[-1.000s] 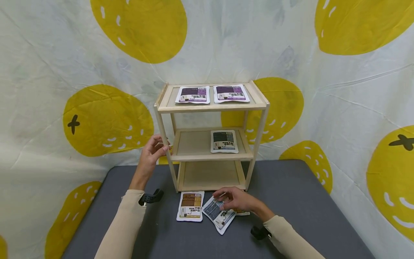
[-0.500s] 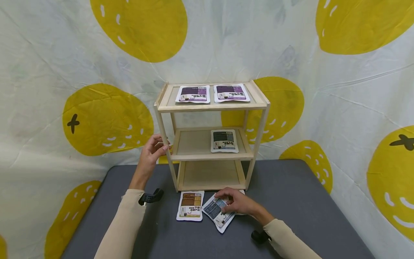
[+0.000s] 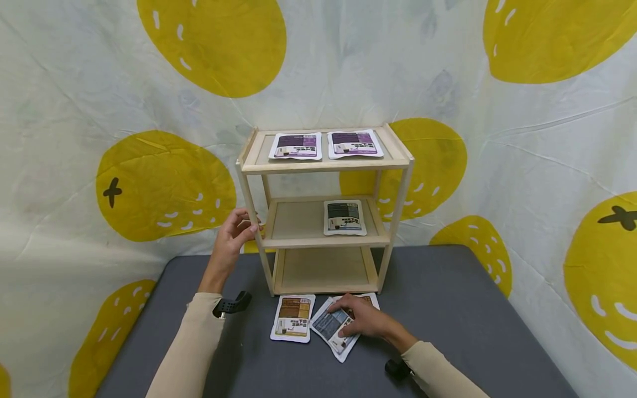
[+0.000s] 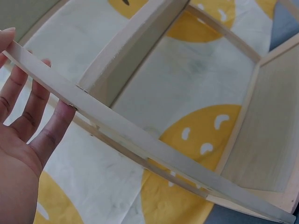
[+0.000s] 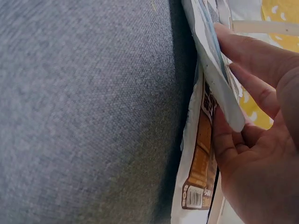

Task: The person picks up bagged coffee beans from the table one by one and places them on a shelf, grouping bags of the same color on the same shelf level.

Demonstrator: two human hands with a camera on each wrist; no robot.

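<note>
My left hand (image 3: 233,236) holds the left front post of a three-tier wooden shelf (image 3: 325,242), thumb on one side and fingers behind, as the left wrist view shows. Down on the table, my right hand (image 3: 365,317) pinches a flat blue-and-white pouch (image 3: 328,326) across its width. This pouch partly covers another pouch with a brown-and-orange label (image 5: 201,149); the right wrist view has my lower fingers against that one. To the left lies a similar brown pouch (image 3: 292,319), flat in front of the shelf.
Two purple-labelled pouches, the left one (image 3: 297,146) and the right one (image 3: 355,143), lie on the top tier. A dark green pouch (image 3: 345,217) sits on the middle tier's right half. A patterned cloth (image 3: 318,66) hangs close behind the grey table (image 3: 438,309).
My right hand has lowered slightly onto the blue pouch, and more of the brown pouch beneath shows. The left hand stays on the post.
</note>
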